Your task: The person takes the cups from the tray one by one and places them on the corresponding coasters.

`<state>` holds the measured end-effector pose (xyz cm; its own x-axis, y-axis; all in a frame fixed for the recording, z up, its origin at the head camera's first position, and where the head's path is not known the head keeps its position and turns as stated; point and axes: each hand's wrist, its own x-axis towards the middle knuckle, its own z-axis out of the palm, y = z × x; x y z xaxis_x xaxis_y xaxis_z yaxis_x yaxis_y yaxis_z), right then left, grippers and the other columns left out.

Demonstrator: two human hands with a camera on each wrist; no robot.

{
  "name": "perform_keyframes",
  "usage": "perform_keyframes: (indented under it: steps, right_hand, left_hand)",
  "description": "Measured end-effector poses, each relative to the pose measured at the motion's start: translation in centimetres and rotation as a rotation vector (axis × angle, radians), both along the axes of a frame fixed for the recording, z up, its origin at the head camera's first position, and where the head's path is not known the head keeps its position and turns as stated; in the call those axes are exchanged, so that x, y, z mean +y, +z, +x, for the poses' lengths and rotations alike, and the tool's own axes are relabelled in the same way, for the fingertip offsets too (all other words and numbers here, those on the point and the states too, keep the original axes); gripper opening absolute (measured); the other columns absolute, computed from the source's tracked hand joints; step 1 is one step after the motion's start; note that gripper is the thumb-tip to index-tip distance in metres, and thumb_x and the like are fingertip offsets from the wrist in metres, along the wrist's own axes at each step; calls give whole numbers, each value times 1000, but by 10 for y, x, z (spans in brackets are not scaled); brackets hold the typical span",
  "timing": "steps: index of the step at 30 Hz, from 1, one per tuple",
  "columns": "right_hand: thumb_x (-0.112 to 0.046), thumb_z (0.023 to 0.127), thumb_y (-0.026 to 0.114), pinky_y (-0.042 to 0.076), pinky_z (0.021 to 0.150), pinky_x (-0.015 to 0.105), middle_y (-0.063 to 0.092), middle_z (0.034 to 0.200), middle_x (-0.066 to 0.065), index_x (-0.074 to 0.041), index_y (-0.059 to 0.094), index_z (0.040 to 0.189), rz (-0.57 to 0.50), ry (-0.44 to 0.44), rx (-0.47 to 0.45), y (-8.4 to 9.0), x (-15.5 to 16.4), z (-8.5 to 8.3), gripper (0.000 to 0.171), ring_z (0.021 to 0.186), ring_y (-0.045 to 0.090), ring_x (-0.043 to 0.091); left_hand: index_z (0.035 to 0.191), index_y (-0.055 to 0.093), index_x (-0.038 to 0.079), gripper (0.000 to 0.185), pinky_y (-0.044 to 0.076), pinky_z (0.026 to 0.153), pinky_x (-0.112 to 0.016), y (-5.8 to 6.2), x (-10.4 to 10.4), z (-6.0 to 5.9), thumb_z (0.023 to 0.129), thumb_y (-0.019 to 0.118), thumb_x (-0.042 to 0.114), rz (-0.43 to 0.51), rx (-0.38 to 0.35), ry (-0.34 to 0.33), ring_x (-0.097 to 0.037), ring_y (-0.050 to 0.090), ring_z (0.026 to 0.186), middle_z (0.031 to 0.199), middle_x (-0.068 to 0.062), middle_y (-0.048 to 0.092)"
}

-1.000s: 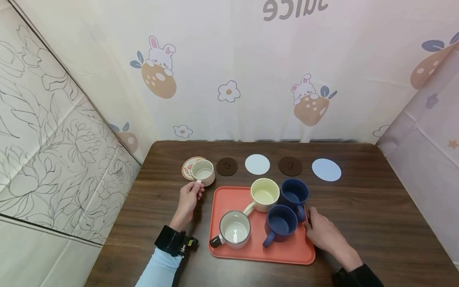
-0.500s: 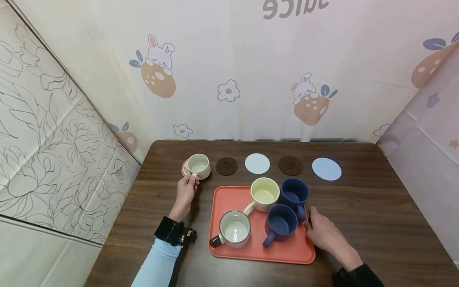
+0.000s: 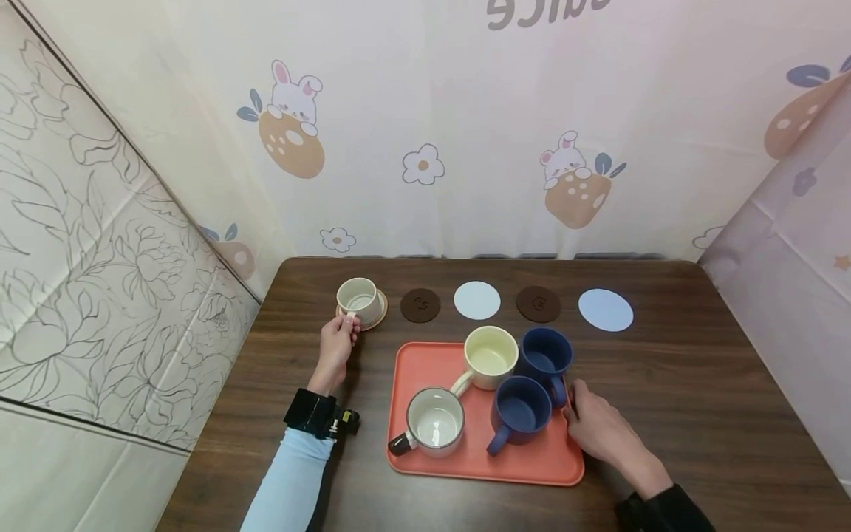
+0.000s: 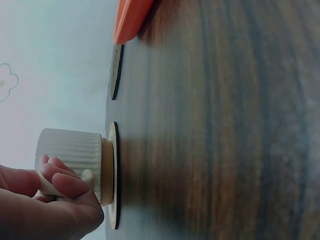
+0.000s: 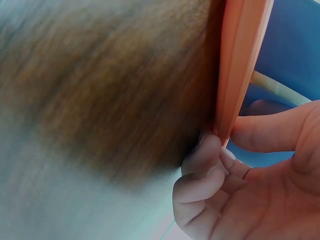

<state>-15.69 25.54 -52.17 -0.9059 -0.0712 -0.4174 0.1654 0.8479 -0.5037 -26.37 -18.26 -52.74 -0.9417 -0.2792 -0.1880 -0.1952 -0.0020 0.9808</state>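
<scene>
One cream cup (image 3: 359, 298), upright over far-left coaster (image 3: 382, 314), handle (image 4: 88, 177) pinched by left hand (image 3: 337, 346); four mugs (image 3: 489, 355) on red tray (image 3: 432, 366), right rim (image 5: 245, 55) gripped by right hand (image 3: 603, 430).

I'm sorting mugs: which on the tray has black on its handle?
The white mug, near left on the tray; the other handles are blue or pale yellow.

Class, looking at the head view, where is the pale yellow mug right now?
In the head view, the pale yellow mug stands on the red tray, near its far edge, immediately left of the farther blue mug.
</scene>
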Motion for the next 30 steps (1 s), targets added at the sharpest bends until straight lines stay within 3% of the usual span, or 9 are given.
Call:
perform_keyframes:
  steps: [17, 30]
  right_hand:
    - [-7, 103, 58, 47, 64, 39, 54, 90, 12, 8, 47, 123, -13, -1, 14, 1, 0, 0, 27, 76, 56, 25]
    - [-9, 105, 58, 48, 64, 39, 55, 93, 13, 11, 44, 128, -24, -6, -13, -1, 2, 1, 34, 77, 57, 25]
  left_hand:
    - [110, 61, -14, 29, 40, 68, -21, -2, -5, -11, 114, 42, 8, 14, -30, -1, -12, 49, 77, 88, -4, 58]
    - [115, 62, -13, 31, 40, 70, -23, 1, -12, -13, 114, 42, 11, 19, -75, -49, -14, 49, 80, 89, -4, 60]
